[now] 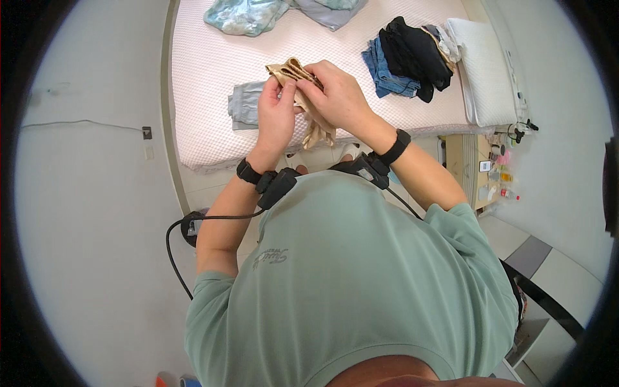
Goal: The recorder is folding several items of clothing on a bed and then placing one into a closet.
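Observation:
Both my hands grip a gathered piece of shiny gold fabric [316, 118] above the near edge of the bed. My left hand [278, 113] pinches its upper left part between thumb and fingers. From the other side, my right hand [336, 94] holds the bunched folds, with its thumb near my left fingertips. The lower end of the cloth hangs loose below the hands. Behind my left hand, a folded light grey garment [244, 104] lies on the white quilted bed cover [208, 63], partly hidden by that hand.
A pile of black clothing [411, 53] and blue denim [387, 72] lies at the right, next to a white pillow [483, 72]. Patterned green fabric [246, 17] lies at the far side. A small cabinet [462, 164] with bottles stands right of the bed. Cables run from my wrist devices.

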`<state>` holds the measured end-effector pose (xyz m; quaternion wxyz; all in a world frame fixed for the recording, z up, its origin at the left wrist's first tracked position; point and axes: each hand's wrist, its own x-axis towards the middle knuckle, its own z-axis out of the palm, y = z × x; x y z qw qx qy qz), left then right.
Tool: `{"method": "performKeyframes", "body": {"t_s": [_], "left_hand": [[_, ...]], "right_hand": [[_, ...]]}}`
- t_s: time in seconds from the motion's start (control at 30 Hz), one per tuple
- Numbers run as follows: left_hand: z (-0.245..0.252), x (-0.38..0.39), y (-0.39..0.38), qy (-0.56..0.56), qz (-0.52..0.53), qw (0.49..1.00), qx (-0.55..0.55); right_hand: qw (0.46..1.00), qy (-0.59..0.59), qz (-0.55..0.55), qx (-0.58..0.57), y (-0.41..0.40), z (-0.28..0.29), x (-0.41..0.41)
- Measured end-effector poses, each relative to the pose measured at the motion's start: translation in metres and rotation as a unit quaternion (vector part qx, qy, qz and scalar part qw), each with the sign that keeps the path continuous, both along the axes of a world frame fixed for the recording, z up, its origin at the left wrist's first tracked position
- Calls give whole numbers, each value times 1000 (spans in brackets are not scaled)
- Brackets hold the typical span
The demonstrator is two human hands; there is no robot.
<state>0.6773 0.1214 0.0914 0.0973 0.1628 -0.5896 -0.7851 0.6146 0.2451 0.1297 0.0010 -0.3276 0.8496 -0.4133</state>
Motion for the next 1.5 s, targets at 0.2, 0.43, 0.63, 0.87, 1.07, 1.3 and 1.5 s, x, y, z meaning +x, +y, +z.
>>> {"method": "performKeyframes", "body": {"t_s": [0.2, 0.43, 0.63, 0.87, 1.07, 1.3, 1.5], "left_hand": [[-3, 3, 0, 42, 12, 998, 47], [5, 9, 10, 7, -12, 996, 90], [5, 7, 18, 53, -55, 987, 141], [-74, 23, 6, 21, -58, 997, 56], [-142, 41, -16, -138, -55, 975, 164], [-175, 1, -23, -149, -58, 950, 267], [-145, -51, -52, -5, -119, 938, 325]], "right_hand": [[997, 49, 50, 26, 0, 1, 13], [995, 3, 28, 94, -3, -3, 21], [992, -39, -24, 115, 7, -6, -12], [949, -313, -2, -34, 26, 39, -59], [917, -389, -28, -83, 34, 115, -63], [954, -262, -86, -122, 62, 192, -52], [930, -215, -160, -252, 99, 236, -47]]}}
